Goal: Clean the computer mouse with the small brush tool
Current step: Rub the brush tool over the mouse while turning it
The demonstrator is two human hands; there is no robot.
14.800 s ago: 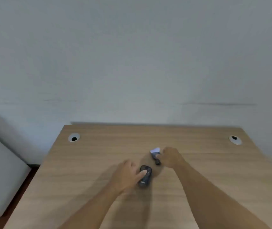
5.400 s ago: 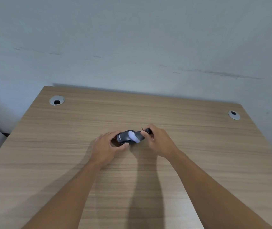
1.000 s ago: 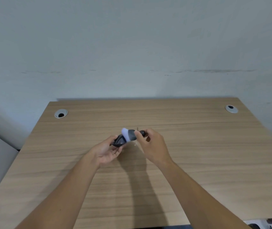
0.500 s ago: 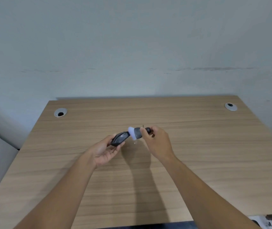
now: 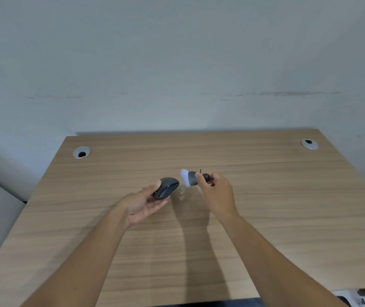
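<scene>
A dark grey computer mouse (image 5: 166, 188) rests in my left hand (image 5: 143, 203), lifted above the wooden desk (image 5: 265, 207); the palm faces up and the thumb presses the mouse's left side. My right hand (image 5: 217, 191) pinches a small brush tool (image 5: 191, 178) with a dark grey body, a black knob end and white bristles pointing left. The bristles hang a short gap to the right of the mouse, not touching it.
Two round grey cable grommets sit in the desk's far corners, the left grommet (image 5: 81, 152) and the right grommet (image 5: 309, 144). A pale wall (image 5: 177, 63) stands right behind the desk. Printed paper (image 5: 361, 295) shows at the bottom right corner.
Half a second ago the bristles were on the mouse; now the brush has pulled away to the right and the mouse has tilted and dropped slightly in my left hand.
</scene>
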